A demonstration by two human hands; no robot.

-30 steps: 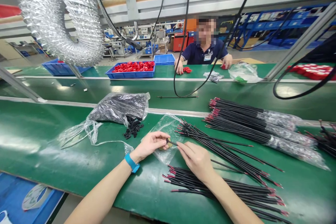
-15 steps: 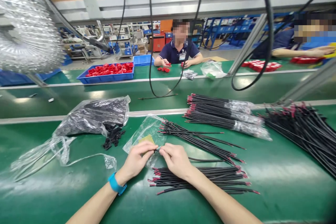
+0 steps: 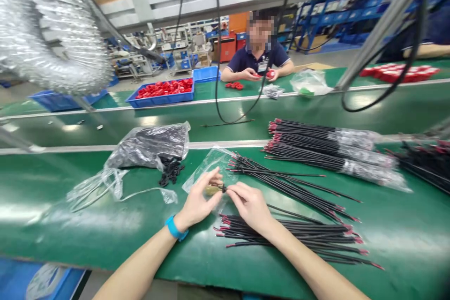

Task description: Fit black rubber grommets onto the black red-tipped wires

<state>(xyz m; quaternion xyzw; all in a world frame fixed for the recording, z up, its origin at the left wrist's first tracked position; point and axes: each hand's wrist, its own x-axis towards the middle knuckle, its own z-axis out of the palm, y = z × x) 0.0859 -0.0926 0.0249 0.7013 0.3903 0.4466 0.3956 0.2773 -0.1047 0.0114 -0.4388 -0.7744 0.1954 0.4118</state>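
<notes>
My right hand (image 3: pixel 251 204) pinches a black cable (image 3: pixel 297 214) near its end; the rest of the cable trails out to the right behind the hand. At the pinched end sits a small black plastic part (image 3: pixel 223 188). Just left of that part is my left hand (image 3: pixel 199 200), its thumb and fingers apart, with a blue band on the wrist. Beneath both hands lies a clear plastic bag (image 3: pixel 202 166). Below my right hand rests a bundle of black cables with red ends (image 3: pixel 288 232). More cables (image 3: pixel 284 185), with black parts near their left ends, lie behind it.
A plastic bag of black parts (image 3: pixel 151 145) lies at left, with loose black parts (image 3: pixel 170 171) beside it. Partly wrapped cable bundles (image 3: pixel 309 143) lie at back right. Across the bench a person (image 3: pixel 260 56) handles red parts near a blue tray (image 3: pixel 160 98). A black cable loop hangs overhead (image 3: pixel 218 56).
My left hand has opened and drawn slightly away from the cable end, exposing the black part. My right hand still pinches the cable. The view has shifted left.
</notes>
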